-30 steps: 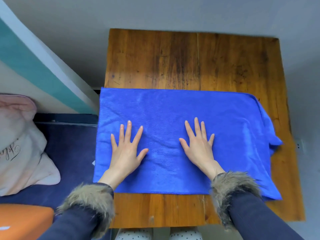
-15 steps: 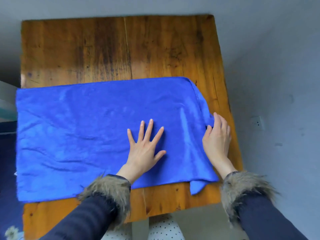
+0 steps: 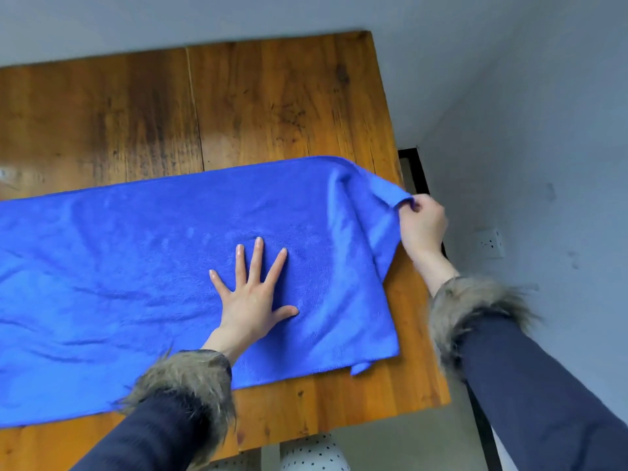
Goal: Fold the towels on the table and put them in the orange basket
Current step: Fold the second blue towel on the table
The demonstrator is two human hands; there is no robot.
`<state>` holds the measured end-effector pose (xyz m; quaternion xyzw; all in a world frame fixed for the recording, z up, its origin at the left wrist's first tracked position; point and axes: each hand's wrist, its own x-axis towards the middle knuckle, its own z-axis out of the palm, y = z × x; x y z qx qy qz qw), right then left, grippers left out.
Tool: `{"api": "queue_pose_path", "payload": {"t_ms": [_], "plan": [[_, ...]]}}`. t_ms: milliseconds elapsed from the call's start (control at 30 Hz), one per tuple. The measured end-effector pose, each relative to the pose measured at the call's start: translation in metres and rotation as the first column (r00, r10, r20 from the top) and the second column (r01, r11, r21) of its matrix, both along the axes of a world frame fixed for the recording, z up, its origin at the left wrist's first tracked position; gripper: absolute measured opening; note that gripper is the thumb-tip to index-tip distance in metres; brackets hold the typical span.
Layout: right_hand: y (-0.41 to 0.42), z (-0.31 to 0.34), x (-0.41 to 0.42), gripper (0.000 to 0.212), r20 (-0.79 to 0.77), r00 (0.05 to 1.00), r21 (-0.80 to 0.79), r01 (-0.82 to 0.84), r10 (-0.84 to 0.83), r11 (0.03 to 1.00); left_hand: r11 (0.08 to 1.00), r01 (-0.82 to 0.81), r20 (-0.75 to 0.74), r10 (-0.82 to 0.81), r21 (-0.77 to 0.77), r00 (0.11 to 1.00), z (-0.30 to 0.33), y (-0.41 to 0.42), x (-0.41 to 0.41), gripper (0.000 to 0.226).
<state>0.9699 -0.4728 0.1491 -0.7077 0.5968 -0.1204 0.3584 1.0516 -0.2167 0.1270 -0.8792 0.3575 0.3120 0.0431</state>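
A large blue towel [image 3: 142,266] lies spread across the wooden table [image 3: 265,103], running off the left edge of the view. My left hand [image 3: 253,300] presses flat on it, fingers apart, near its right part. My right hand [image 3: 423,226] pinches the towel's far right corner and holds it lifted just past the table's right edge. The right end of the towel is raised and creased. A small lower layer of towel peeks out at the near right corner. The orange basket is out of view.
Bare wood shows behind the towel and along the near edge. A grey wall with a socket [image 3: 491,244] stands close on the right. A dark frame [image 3: 416,171] runs beside the table's right edge. Dotted fabric [image 3: 312,453] shows below the near edge.
My right hand went from lying flat on the towel to its right end, took the far corner and lifted it. The left hand slid right. The view swung right, losing the basket.
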Motion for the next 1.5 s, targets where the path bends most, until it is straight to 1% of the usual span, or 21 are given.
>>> {"api": "queue_pose_path", "payload": {"t_ms": [33,100,200,267,333,367,400,467,600,667,733,833,900,933,1000,1033,1100,1167,1267,1400,1500], "plan": [[-0.012,0.003,0.005,0.019,-0.001,0.999,-0.009,0.040,-0.040,0.999,1.000,-0.005,-0.001,0.005,0.011,1.000,0.000,-0.001,0.000,0.105],[-0.032,0.005,0.011,0.021,0.010,0.998,0.009,0.055,-0.056,0.998,1.000,-0.008,-0.002,0.008,0.026,1.000,0.001,-0.002,0.000,0.105],[-0.040,-0.002,0.008,0.020,-0.010,1.000,0.096,-0.009,0.010,0.995,0.999,-0.011,-0.009,0.011,0.047,1.000,0.003,-0.003,0.000,0.105],[-0.032,-0.009,-0.002,0.014,-0.054,0.998,0.140,-0.030,0.038,0.990,0.998,-0.010,-0.009,0.011,0.054,1.000,0.003,-0.003,0.000,0.106],[-0.015,-0.011,-0.016,0.022,-0.076,0.996,0.188,-0.024,0.039,0.982,0.999,-0.020,-0.012,0.020,0.046,1.000,0.004,-0.003,0.000,0.106],[-0.005,-0.010,-0.023,0.021,-0.095,0.995,0.210,-0.017,0.038,0.978,0.999,-0.023,-0.013,0.023,0.045,1.000,0.004,-0.003,0.000,0.107],[0.005,-0.010,-0.031,0.017,-0.129,0.991,0.218,-0.013,0.042,0.976,0.999,-0.022,-0.010,0.022,0.045,1.000,0.004,-0.004,0.000,0.106],[0.025,-0.006,-0.046,0.018,-0.213,0.976,0.238,0.011,0.041,0.971,0.999,-0.019,-0.004,0.020,0.047,1.000,0.005,-0.004,-0.001,0.104],[0.050,-0.004,-0.063,0.014,-0.280,0.951,0.335,-0.030,0.130,0.942,0.999,-0.042,0.000,0.042,0.023,0.999,0.007,-0.005,-0.004,0.104],[0.047,-0.004,-0.066,0.012,-0.281,0.952,0.348,-0.019,0.123,0.937,0.999,-0.043,0.010,0.042,0.011,0.999,0.007,-0.005,-0.004,0.104],[0.035,-0.002,-0.069,0.009,-0.268,0.962,0.318,0.045,0.044,0.947,0.999,-0.040,0.021,0.040,0.008,0.999,0.006,-0.004,-0.004,0.104],[0.009,0.000,-0.079,0.015,-0.205,0.975,0.237,0.131,-0.082,0.962,0.999,-0.049,0.022,0.049,-0.002,0.999,0.006,-0.004,-0.004,0.103],[0.001,-0.001,-0.088,0.012,-0.171,0.983,0.265,0.115,-0.070,0.957,0.999,-0.049,0.029,0.049,0.001,0.998,0.007,-0.004,-0.005,0.102],[0.001,-0.001,-0.091,0.017,-0.175,0.984,0.298,0.092,-0.041,0.950,0.999,-0.048,0.035,0.048,0.001,0.998,0.007,-0.005,-0.006,0.102],[0.009,-0.005,-0.100,0.037,-0.165,0.986,0.379,0.081,-0.018,0.922,0.999,-0.050,0.047,0.050,-0.004,0.998,0.008,-0.007,-0.008,0.100],[0.013,-0.007,-0.105,0.042,-0.148,0.988,0.414,0.096,-0.037,0.905,0.999,-0.051,0.057,0.051,-0.005,0.997,0.009,-0.008,-0.010,0.099],[0.019,-0.011,-0.114,0.043,-0.143,0.988,0.432,0.117,-0.061,0.894,0.999,-0.031,0.092,0.033,-0.015,0.995,0.010,-0.010,-0.014,0.096],[0.020,-0.011,-0.124,0.039,-0.176,0.984,0.422,0.104,-0.031,0.900,0.998,0.021,0.124,-0.014,-0.053,0.992,0.009,-0.011,-0.020,0.093],[0.019,-0.009,-0.140,0.028,-0.241,0.970,0.378,0.071,0.024,0.923,0.993,0.095,0.112,-0.086,-0.074,0.990,0.006,-0.014,-0.031,0.083],[0.019,0.001,-0.151,0.015,-0.263,0.962,0.346,0.018,0.078,0.938,0.995,0.080,0.070,-0.076,-0.062,0.995,0.008,-0.017,-0.033,0.077],[0.028,0.013,-0.140,0.012,-0.211,0.970,0.321,-0.047,0.119,0.946,0.995,0.048,0.038,-0.045,-0.088,0.998,0.012,-0.018,-0.032,0.071]]}}
